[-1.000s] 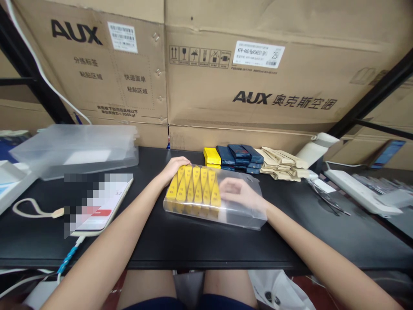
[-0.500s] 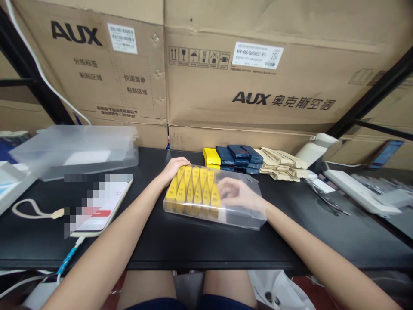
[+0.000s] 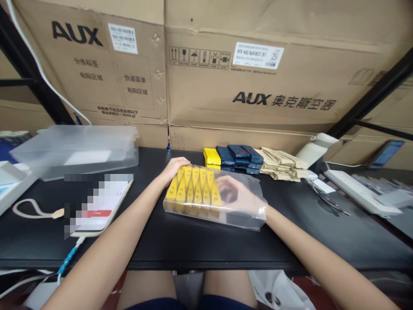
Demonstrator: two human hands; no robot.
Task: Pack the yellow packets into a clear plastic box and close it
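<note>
A clear plastic box (image 3: pixel 240 219) lies on the black table in front of me. In its left part stands a row of several yellow packets (image 3: pixel 193 187), tapered alternately up and down. My left hand (image 3: pixel 175 170) wraps round the box's left back corner; the box hides some of its fingers. Through the box's right end reaches my right hand (image 3: pixel 237 191), seen blurred through the plastic. Its fingers are loosely curled and apart beside the rightmost packet, with nothing visible between them. I cannot tell whether they touch that packet.
Behind the box sit yellow packs (image 3: pixel 211 157), dark blue packs (image 3: pixel 239 157) and beige packs (image 3: pixel 280 163). A white bottle (image 3: pixel 314 150) and a power strip (image 3: pixel 359 191) are at right. Left are a phone (image 3: pixel 103 211) on a cable and another clear plastic box (image 3: pixel 97 150).
Inside the box, my right hand's fingers have shifted slightly up and away from the rightmost yellow packet. My left hand and the box have stayed put.
</note>
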